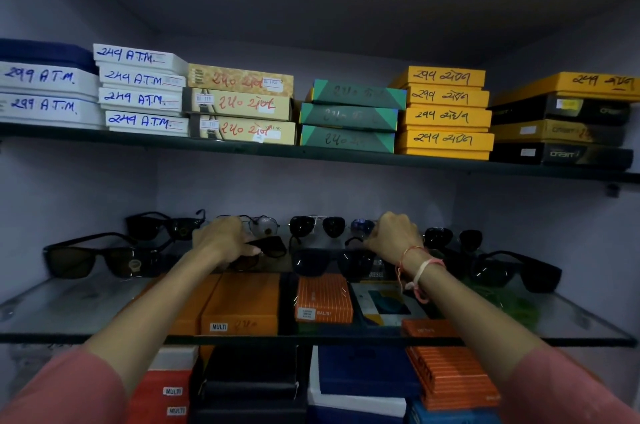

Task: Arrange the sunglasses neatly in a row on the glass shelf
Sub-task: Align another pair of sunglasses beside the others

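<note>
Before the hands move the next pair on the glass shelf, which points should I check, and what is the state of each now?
1. Left hand has a firm hold on the dark pair: cannot tell; fingers cover part of the frame.
2. Right hand is free: cannot tell; it is closed at the back row, near the blue-lens pair.
3. Front row is straight: not ok; the brown-lens pair at left lies angled.
4. Free space on the glass shelf: ok; bare glass at front left.
5. Middle front pair clear of both hands: ok.
</note>
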A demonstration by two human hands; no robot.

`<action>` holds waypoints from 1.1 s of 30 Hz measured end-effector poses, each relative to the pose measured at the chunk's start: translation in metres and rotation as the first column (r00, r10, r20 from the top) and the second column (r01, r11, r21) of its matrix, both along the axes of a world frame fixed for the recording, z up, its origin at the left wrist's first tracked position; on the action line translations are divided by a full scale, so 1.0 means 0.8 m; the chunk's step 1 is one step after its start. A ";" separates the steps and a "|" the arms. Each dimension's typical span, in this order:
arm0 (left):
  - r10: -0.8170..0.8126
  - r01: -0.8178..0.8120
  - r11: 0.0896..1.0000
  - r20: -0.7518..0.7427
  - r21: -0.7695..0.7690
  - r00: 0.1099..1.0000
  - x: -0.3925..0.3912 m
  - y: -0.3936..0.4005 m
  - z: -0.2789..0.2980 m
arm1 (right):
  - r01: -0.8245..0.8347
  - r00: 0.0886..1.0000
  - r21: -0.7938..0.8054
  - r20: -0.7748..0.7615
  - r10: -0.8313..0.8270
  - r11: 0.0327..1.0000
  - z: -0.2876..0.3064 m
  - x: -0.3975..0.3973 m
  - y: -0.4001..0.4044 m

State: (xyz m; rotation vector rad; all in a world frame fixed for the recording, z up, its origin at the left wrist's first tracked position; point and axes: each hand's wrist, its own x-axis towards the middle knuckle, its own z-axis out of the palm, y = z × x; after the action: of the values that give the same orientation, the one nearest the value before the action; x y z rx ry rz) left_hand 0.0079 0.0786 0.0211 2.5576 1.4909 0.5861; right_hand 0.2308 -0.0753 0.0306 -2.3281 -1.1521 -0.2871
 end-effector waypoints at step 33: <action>-0.233 0.299 0.952 0.475 -0.065 0.848 -0.111 -0.019 0.031 | -0.485 0.858 0.255 0.325 0.398 0.837 0.020 -0.157 0.039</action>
State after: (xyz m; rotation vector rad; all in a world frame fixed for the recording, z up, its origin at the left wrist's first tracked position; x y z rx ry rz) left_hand -0.0809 0.0632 0.0458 2.2446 0.9585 0.9331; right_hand 0.1052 -0.0444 0.0465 -1.7025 -1.5995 -0.5746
